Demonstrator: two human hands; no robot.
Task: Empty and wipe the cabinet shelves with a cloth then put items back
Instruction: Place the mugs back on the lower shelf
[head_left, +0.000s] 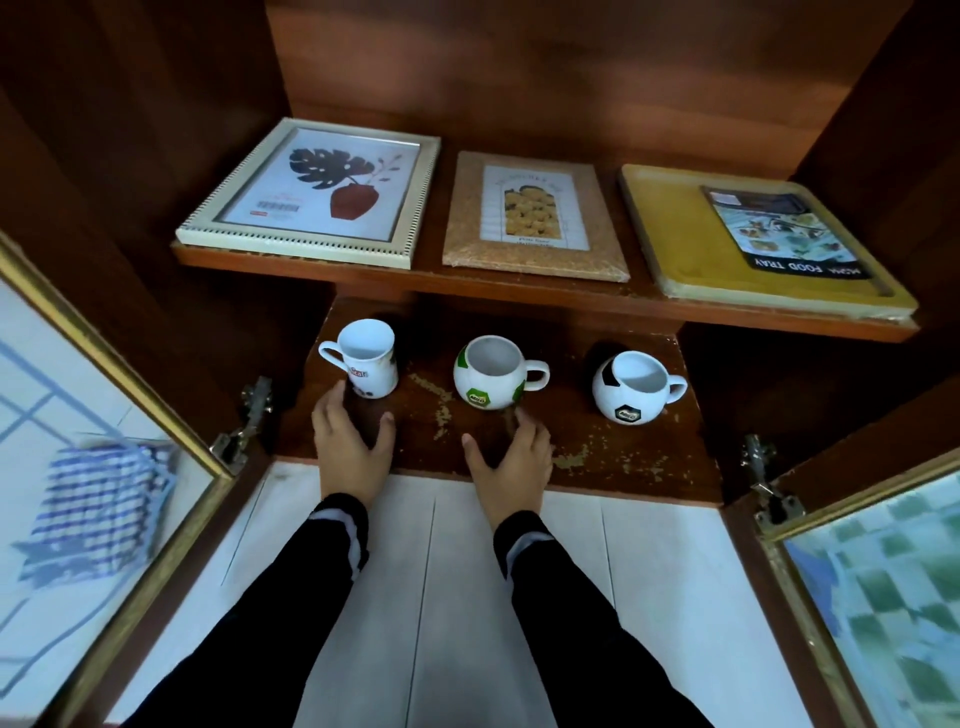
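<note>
Your hands are both reaching onto the lower shelf (571, 431) with fingers spread and relaxed, neither one holding anything. Your left hand (350, 449) sits just in front of the tall white mug (366, 358), with a fingertip close to its base; whether it touches, you cannot tell from this view. Your right hand (511, 460) lies just in front of the green football mug (488, 376), its fingers reaching up to the mug's foot.

Around you stands the dark wooden cabinet (519, 78), both glass doors swung wide: the left door (122, 366) and the right door (857, 597). Pale floor planks (467, 597) run beneath your black sleeves (291, 623).

On the upper shelf (431, 275) three flat items lie side by side, apart from each other. On the right is the yellow food tray (675, 234) in its wrapping, on the left the cream picture frame (311, 192) with a leaf-and-vase print, and between them the cork-coloured frame (535, 215).

The blue-striped cloth (98, 509) shows through the left door's glass, outside the cabinet, well apart from both hands.

On the worn lower shelf the three mugs stand upright in a row; the black football mug (631, 387) is furthest right, handle pointing right.
</note>
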